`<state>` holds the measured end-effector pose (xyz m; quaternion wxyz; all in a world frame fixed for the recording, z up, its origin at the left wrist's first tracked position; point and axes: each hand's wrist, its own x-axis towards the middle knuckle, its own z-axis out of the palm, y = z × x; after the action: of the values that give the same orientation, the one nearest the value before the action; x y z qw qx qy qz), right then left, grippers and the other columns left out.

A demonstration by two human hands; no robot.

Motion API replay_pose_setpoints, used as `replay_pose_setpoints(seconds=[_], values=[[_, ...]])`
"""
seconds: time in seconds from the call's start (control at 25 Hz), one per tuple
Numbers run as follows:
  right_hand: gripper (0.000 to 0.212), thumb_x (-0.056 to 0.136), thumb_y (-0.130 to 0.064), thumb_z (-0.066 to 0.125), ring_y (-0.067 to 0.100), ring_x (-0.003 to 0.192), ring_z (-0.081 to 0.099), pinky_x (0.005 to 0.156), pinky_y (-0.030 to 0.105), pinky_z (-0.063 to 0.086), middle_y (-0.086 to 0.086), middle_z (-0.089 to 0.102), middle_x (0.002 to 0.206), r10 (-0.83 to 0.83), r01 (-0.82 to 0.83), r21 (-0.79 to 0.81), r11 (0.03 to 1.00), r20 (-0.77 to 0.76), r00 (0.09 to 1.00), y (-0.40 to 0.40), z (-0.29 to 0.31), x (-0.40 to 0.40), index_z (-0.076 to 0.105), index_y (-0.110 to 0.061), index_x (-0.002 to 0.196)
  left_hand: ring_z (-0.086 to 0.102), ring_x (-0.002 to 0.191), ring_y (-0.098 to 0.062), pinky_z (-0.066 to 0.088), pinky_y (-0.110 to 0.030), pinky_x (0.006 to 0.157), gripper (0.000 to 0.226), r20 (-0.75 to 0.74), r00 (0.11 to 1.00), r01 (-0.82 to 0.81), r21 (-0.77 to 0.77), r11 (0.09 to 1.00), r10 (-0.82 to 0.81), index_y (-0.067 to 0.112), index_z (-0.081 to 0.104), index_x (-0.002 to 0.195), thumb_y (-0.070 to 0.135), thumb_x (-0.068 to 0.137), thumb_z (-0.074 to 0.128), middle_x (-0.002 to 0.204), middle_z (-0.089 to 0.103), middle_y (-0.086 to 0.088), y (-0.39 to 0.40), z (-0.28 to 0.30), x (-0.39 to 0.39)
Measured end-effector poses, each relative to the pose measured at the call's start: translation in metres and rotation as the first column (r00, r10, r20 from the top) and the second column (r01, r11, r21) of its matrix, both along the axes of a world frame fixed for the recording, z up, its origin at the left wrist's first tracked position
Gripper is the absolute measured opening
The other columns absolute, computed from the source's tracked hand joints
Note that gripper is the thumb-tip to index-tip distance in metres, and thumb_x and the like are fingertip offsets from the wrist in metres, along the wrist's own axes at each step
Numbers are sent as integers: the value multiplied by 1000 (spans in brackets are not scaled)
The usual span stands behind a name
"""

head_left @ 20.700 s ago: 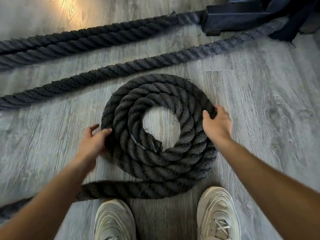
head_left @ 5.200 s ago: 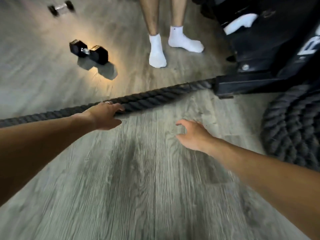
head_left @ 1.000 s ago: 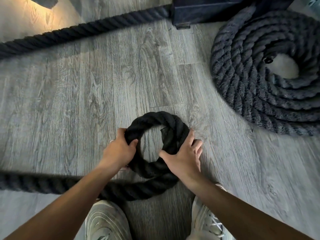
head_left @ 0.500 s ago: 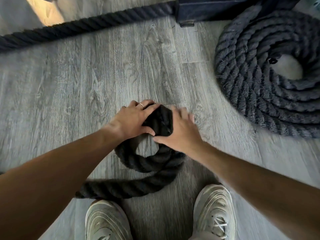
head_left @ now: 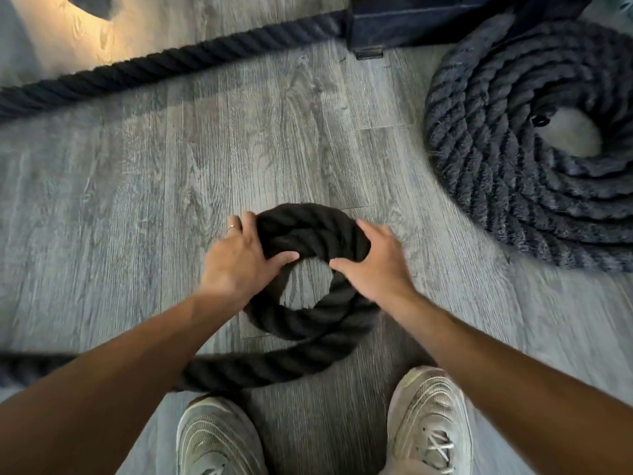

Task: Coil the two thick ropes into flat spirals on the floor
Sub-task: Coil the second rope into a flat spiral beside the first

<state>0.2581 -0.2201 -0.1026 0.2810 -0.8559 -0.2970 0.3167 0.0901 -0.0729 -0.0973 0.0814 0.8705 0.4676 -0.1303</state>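
Grey wood-plank floor [head_left: 171,173] underfoot, sneakers [head_left: 428,423] cut off at the bottom edge. Left hand [head_left: 239,262] and right hand [head_left: 373,265] gripping a small rope loop [head_left: 308,231], spread wider than half a second ago. Finished rope coil [head_left: 513,166] upper right, partly cropped.

No text, label, brand, number or sign can be read anywhere in the view, on the floor or on anything else.

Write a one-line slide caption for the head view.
Both hands, left hand and right hand, grip the small rope loop beside a finished coil.
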Motion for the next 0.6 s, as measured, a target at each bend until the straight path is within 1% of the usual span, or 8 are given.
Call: replay_pose_setpoints(seconds=[0.04, 0.12, 0.2, 0.28, 0.32, 0.4, 0.48, 0.6], values=[[85, 77, -37, 84, 16, 134, 43, 114, 34, 34, -7, 49, 141, 75, -75, 6, 997, -5, 997, 6, 3, 15, 44, -24, 151, 70, 95, -40, 51, -42, 64, 112, -5, 999, -50, -18, 999, 50, 7, 30, 138, 95, 69, 30, 126, 57, -19, -9, -1, -6], [86, 78, -33, 86, 14, 136, 43, 118, 34, 31, -10, 48, 147, 245, -245, 4, 970, -20, 969, 15, 7, 37, 45, -24, 152, 70, 100, -39, 53, -44, 72, 122, -38, 992, -124, -69, 990, 122, 12, 14, 151, 99, 65, 27, 122, 63, -20, -24, -3, -12], [86, 79, -32, 85, 13, 140, 40, 118, 33, 29, -12, 45, 152, 350, -351, -13, 936, -10, 937, 19, 6, 48, 42, -26, 154, 60, 118, -41, 52, -47, 88, 120, -51, 995, -90, -82, 993, 86, 25, -5, 160, 95, 71, 35, 138, 55, -20, -23, -5, -7], [85, 80, -36, 83, 14, 143, 37, 120, 40, 29, -13, 42, 154, 365, -364, -8, 931, 10, 931, 19, 3, 49, 40, -29, 154, 47, 133, -44, 47, -51, 100, 108, 60, 997, 59, -117, 991, -52, 37, -2, 161, 88, 77, 42, 157, 36, -17, -13, -2, 6], [85, 81, -39, 81, 16, 143, 36, 120, 44, 30, -12, 42, 155, 343, -344, -4, 939, 31, 939, 16, 4, 45, 39, -30, 154, 46, 134, -44, 48, -52, 102, 101, 89, 987, 147, -120, 982, -137, 38, 1, 161, 84, 80, 42, 160, 32, -15, -6, -3, 10], [91, 81, -52, 76, 20, 144, 32, 118, 53, 30, -8, 37, 157, 228, -226, -31, 974, 133, 965, 2, 2, 25, 30, -32, 157, 53, 125, -43, 55, -51, 92, 94, 36, 967, 253, -59, 966, -251, 37, 3, 162, 82, 85, 34, 158, 36, -14, 0, -5, 14], [113, 73, -68, 73, 28, 144, 24, 117, 55, 28, 3, 25, 157, 20, 7, -139, 990, 191, 981, -22, 0, -10, 10, -31, 160, 58, 118, -43, 58, -50, 85, 92, -25, 966, 256, -1, 967, -256, 33, 2, 162, 81, 87, 28, 155, 39, -16, -4, -6, 13], [121, 75, -65, 72, 39, 144, 17, 114, 54, 27, 13, 19, 152, -233, 232, -218, 948, 19, 972, -48, 1, -46, -5, -29, 161, 59, 117, -45, 57, -49, 83, 90, -35, 978, 203, -22, 979, -204, 30, 7, 161, 78, 90, 35, 153, 40, -20, -13, -2, 18]])
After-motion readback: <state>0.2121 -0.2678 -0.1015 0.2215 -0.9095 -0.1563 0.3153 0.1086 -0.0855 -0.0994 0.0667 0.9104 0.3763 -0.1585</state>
